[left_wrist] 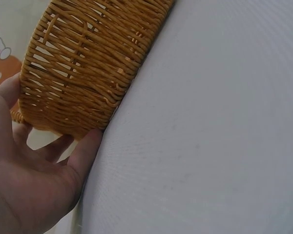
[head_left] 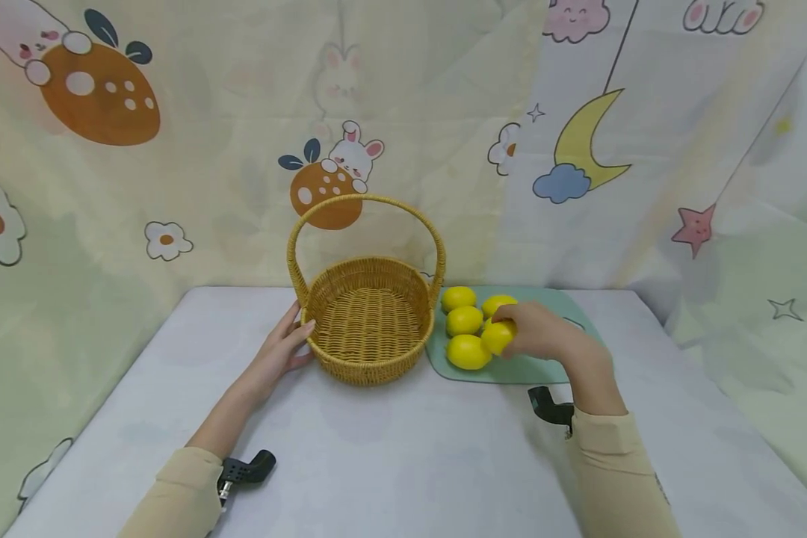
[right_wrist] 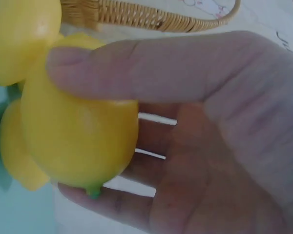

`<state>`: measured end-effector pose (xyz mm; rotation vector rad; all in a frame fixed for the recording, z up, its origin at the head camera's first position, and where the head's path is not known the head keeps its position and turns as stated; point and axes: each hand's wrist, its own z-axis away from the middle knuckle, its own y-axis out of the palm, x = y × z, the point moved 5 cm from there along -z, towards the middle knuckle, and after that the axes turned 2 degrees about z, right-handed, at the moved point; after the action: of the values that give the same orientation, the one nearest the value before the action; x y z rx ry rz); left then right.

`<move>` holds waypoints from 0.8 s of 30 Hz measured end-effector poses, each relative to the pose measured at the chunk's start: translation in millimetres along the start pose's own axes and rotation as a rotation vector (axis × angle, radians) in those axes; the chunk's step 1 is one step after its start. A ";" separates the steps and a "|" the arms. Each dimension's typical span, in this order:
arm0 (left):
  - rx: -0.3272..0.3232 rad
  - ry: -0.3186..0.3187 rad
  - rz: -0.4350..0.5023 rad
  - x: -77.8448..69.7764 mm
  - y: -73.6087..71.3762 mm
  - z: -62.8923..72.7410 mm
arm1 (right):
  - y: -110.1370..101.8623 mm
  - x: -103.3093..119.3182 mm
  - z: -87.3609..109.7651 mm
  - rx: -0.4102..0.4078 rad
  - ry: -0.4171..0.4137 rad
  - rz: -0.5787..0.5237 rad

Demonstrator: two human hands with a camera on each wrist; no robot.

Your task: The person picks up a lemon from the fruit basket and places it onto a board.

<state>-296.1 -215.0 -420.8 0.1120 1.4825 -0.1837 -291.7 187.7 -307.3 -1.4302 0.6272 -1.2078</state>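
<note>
My right hand [head_left: 538, 332] pinches a yellow lemon [right_wrist: 83, 126] between thumb and fingers; its green tip points down in the right wrist view. Several other lemons [head_left: 468, 352] lie close beside it on a pale green mat [head_left: 524, 371]. A round wicker basket [head_left: 370, 366] with a tall arched handle stands upright to the left of the mat, nothing inside it. Against the basket's left side rests my left hand [head_left: 284, 347]. In the left wrist view its spread fingers [left_wrist: 88, 151] touch the woven wall [left_wrist: 83, 73] low down, near the table.
A white-covered table [head_left: 403, 463] bears everything. Behind it hangs a curtain [head_left: 229, 149] printed with rabbits, flowers and a moon. Each wrist carries a black camera mount, such as the left one [head_left: 247, 469].
</note>
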 end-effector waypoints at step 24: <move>-0.007 0.006 -0.016 0.6 -0.6 -0.4 | 23.3 -28.0 -6.5 0.051 0.059 -0.024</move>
<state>-296.5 -215.5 -421.5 0.0957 1.4897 -0.1913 -301.4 203.9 -339.1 -1.3677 0.6169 -1.2799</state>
